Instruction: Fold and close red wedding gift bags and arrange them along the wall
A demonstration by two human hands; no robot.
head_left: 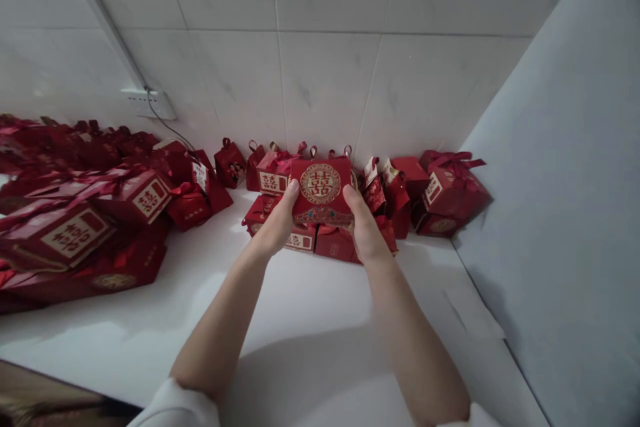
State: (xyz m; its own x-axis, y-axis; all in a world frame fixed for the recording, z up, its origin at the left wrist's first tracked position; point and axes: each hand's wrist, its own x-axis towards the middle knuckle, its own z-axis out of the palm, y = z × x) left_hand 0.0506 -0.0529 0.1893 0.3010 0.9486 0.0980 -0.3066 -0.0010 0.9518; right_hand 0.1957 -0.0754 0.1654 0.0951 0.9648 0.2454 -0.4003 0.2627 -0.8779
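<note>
A red box (321, 188) with a round gold emblem on its face is held between both hands, above a row of other red boxes. My left hand (279, 221) grips its left side, thumb on the front edge. On the opposite side, my right hand (364, 225) holds it the same way. The fingers behind the box are hidden. Just beneath lie red boxes (336, 244) with gold labels, partly covered by the held box and my hands.
Many red gift boxes (75, 237) with ribbons are piled at the left on the white table (300, 320). Two stacked boxes (455, 193) stand by the right-hand panel (560, 147). A socket strip (149, 104) with a cable is on the tiled wall.
</note>
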